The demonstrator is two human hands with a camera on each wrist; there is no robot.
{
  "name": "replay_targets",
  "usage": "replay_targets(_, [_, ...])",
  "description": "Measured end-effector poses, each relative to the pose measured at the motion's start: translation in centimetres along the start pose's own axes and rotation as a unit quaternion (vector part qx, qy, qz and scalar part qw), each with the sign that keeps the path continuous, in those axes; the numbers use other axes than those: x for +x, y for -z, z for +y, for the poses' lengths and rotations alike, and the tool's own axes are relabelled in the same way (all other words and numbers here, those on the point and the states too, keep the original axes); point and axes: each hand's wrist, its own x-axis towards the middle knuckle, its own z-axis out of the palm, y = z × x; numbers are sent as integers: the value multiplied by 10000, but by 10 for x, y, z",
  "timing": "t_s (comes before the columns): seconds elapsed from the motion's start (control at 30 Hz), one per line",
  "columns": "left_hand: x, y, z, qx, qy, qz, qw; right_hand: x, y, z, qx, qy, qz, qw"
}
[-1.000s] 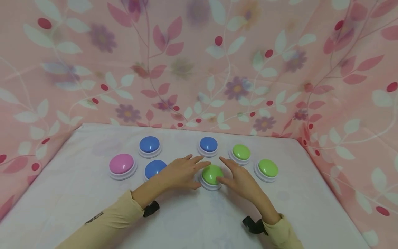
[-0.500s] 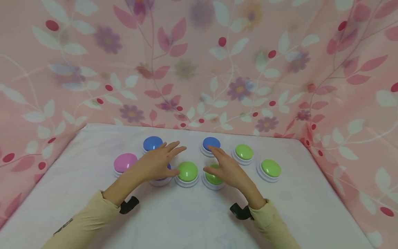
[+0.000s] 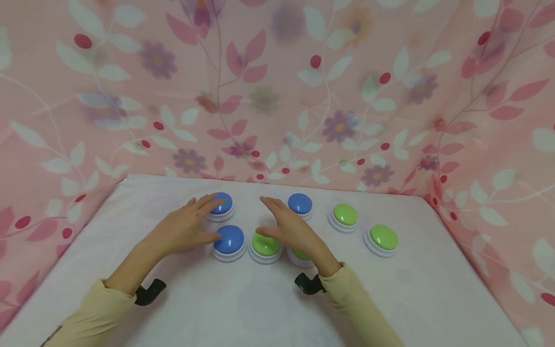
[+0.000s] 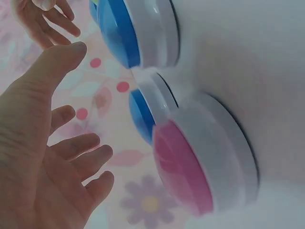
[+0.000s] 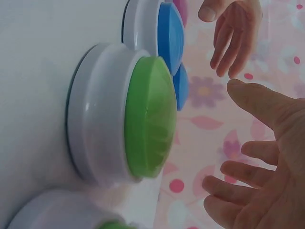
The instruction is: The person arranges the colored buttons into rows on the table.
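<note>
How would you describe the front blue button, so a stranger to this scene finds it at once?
On the white-covered table, find the person's left hand. By its thumb, in the head view, sits the front blue button. Of three blue ones, it is nearest the person, beside a green button.

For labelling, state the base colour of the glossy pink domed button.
The pink domed button has a white round base, clearest in the left wrist view.

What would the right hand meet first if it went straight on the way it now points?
Likely the floral backdrop: in the head view, the right hand points between the rear-left blue button and the rear-right blue button. Its height and distance are hard to judge.
</note>
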Motion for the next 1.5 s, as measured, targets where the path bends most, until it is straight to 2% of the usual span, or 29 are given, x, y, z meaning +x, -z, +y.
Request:
replay_targets(0.2, [-12,3,-18,8,200,-73,9998,17,-9,-12,-31,70,-217,9997])
replay_targets(0.4, [-30,5,-32,-95,440,-155,9989,35,-26,-29,-190,225,-462,9985])
replay_targets(0.73, [-49,6,-53,-169,534,-3,9984,61,-56,-69,-624,406,-730,9946])
replay_targets(0.9, [-53,3,-63,-305,610,-108,9976,72,-71,-83,-1047,607,-773,9896])
replay_targets(1.13, [-53,-5,-71,-601,541,-270,9964,84,-87,-98,-1487,633,-741,9841])
replay_targets(1.37, [-50,-12,-75,-512,492,-293,9970,91,-108,-102,-1882,541,-917,9763])
replay_targets(1.5, [-48,-12,-75,-494,544,-278,9969,91,-113,-103,-2034,501,-784,9747])
